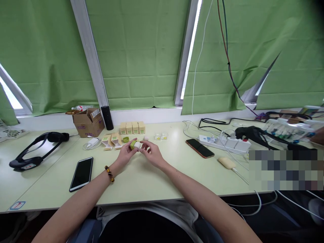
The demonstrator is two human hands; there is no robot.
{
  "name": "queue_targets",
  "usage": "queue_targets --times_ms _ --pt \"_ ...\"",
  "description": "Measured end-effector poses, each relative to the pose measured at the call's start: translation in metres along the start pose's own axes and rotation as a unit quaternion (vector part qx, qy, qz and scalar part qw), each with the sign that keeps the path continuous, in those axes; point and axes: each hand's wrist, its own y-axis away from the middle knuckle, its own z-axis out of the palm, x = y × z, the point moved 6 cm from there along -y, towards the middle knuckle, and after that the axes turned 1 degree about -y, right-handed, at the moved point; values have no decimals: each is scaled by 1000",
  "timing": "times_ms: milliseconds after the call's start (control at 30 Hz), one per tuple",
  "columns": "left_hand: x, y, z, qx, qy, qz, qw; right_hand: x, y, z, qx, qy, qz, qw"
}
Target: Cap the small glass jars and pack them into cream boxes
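Note:
My left hand (124,155) is closed around a small green-and-white object (134,144), held just above the table. The fingertips of my right hand (154,154) pinch at its white side; its exact kind is too small to make out. Right behind my hands stand a little green cup-like piece (126,139) and a small pale pinkish piece (146,138). Two opened small cardboard boxes (107,141) lie to the left of them. Farther back is a row of several closed small boxes (132,129). Clear little containers with yellow in them (161,136) sit to the right.
A white phone (81,173) lies left, near a black headset (40,148). At the back left are a cardboard carton (88,123) and a black cylinder (107,118). To the right are a dark phone (199,148), a power strip (227,144), a cream mouse-shaped device (226,162) and cables.

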Motion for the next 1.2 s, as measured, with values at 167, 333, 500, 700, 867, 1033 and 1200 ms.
queue_targets --times_ms 167,333,500,700,867,1033,1200 --pt "-9 2 3 -16 129 -55 990 -20 6 -5 37 155 -137 978" --pt "-10 3 11 -40 171 -52 983 -30 9 -1 28 214 -214 953" --pt "-5 6 17 -69 188 -68 977 -29 9 0 29 231 -219 948" --pt "7 10 21 -88 236 -81 964 -26 10 1 26 243 -210 947" --pt "8 11 25 -104 220 -87 966 -21 10 3 25 270 -196 942" --pt "10 12 26 -99 199 -78 972 -20 11 5 21 287 -199 937" --pt "5 10 23 -74 167 -74 980 -20 11 5 19 274 -206 939"
